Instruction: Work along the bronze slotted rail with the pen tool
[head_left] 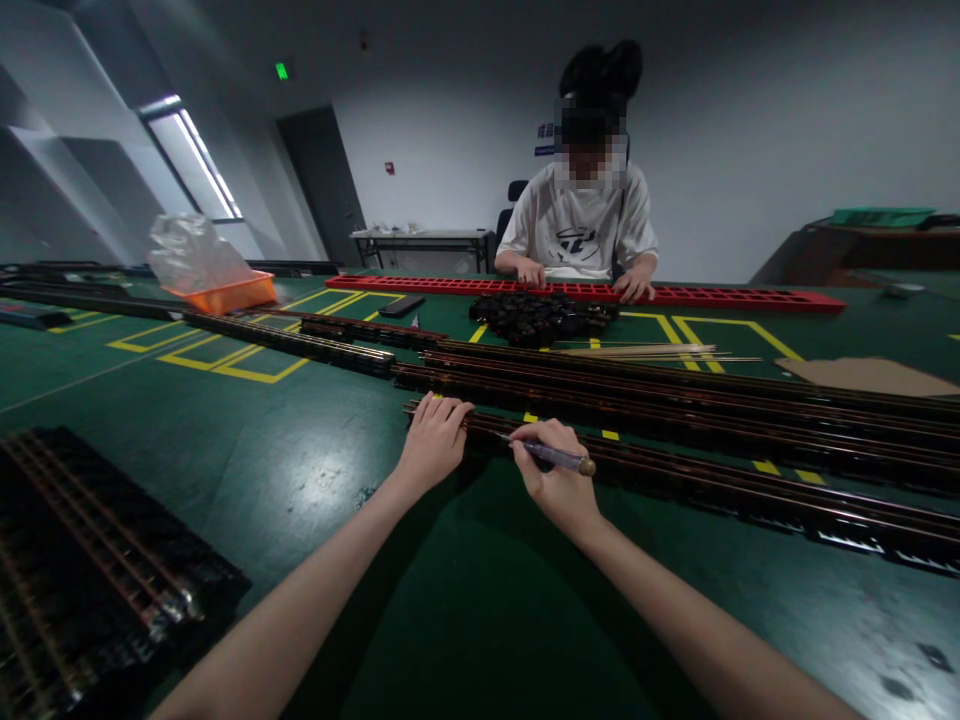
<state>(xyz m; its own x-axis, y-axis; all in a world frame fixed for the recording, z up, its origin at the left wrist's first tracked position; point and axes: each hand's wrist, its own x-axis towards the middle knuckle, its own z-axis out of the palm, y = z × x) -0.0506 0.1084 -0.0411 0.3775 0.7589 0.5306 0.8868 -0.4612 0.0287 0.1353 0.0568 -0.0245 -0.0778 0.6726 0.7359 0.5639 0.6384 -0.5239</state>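
Note:
A long dark strip (712, 475) with black parts along it lies across the green table (315, 470) in front of me. My left hand (435, 435) rests on the strip's left end, fingers curled over its edge. My right hand (551, 470) is closed on a thin pen-like tool (551, 456) with a brown end, its tip pointing left at the strip. Several similar strips (675, 390) lie parallel just beyond.
A person in a white shirt (581, 230) sits across the table with both hands on a long red rack (585, 291), behind a pile of black parts (540, 318). An orange bin (229, 293) with a plastic bag stands far left. Stacked dark strips (82, 570) lie near left. Cardboard (870, 375) lies at right.

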